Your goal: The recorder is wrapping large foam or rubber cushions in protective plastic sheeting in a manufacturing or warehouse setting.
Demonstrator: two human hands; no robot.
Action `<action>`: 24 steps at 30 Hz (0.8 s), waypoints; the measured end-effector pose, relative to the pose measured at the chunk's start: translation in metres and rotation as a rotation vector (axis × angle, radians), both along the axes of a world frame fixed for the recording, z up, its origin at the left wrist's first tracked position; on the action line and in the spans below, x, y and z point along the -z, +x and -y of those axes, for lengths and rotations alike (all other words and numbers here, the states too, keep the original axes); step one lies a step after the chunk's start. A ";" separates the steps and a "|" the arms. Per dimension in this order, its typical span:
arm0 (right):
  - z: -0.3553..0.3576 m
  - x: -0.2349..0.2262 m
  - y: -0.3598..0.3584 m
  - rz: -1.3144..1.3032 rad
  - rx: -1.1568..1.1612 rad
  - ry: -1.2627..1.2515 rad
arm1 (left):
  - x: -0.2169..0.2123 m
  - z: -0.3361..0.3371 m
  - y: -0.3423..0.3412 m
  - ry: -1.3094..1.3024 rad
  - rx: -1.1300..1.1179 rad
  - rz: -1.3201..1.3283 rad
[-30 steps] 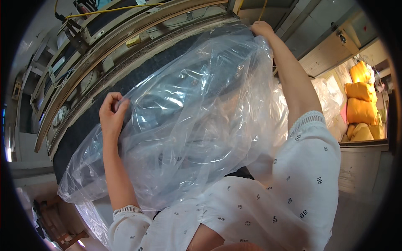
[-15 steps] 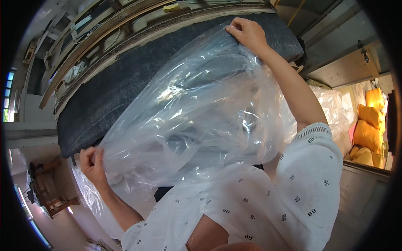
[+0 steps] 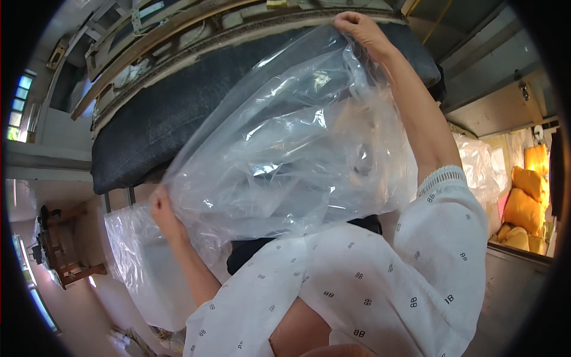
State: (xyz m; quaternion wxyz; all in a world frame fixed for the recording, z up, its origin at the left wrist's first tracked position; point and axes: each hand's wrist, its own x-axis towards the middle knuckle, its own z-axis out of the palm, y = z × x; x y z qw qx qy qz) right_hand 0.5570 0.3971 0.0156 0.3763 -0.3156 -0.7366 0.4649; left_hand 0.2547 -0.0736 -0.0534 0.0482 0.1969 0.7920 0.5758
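A large clear plastic sheet [image 3: 279,143], possibly a bag, stretches slantwise between my two hands, wrinkled and shiny. My left hand [image 3: 162,208] pinches its lower left corner, out past the near edge of a dark padded bench [image 3: 178,107]. Up at the far right, my right hand [image 3: 364,34] grips the upper corner with fingers closed, above the bench's far side. The plastic bulges toward my body and covers part of the bench. Whether it has one layer or two, I cannot tell.
Wooden rails and metal parts [image 3: 148,47] run behind the bench. More clear plastic [image 3: 137,262] hangs or lies at the lower left. On the right are a plastic-wrapped bundle [image 3: 476,157] and yellow cushion-like pieces [image 3: 526,190]. A wooden stand [image 3: 65,244] is at far left.
My right hand has moved a little farther out and to the right. My left hand has moved right and slightly up. The plastic between them has shifted with them and looks tauter along its far edge.
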 end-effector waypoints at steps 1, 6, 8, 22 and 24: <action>-0.005 -0.013 -0.002 -0.116 0.016 0.009 | -0.018 -0.016 -0.014 0.165 0.008 0.039; 0.040 -0.073 -0.040 -0.431 0.322 -0.052 | -0.105 -0.077 -0.065 0.578 -0.127 0.048; -0.011 -0.020 -0.036 0.086 0.811 0.650 | -0.087 -0.125 -0.089 0.323 0.009 -0.332; -0.059 0.037 -0.033 0.031 0.619 0.313 | -0.023 -0.231 -0.201 0.120 0.154 -0.251; -0.061 0.036 -0.034 0.025 0.627 0.320 | -0.029 -0.229 -0.198 0.111 0.152 -0.259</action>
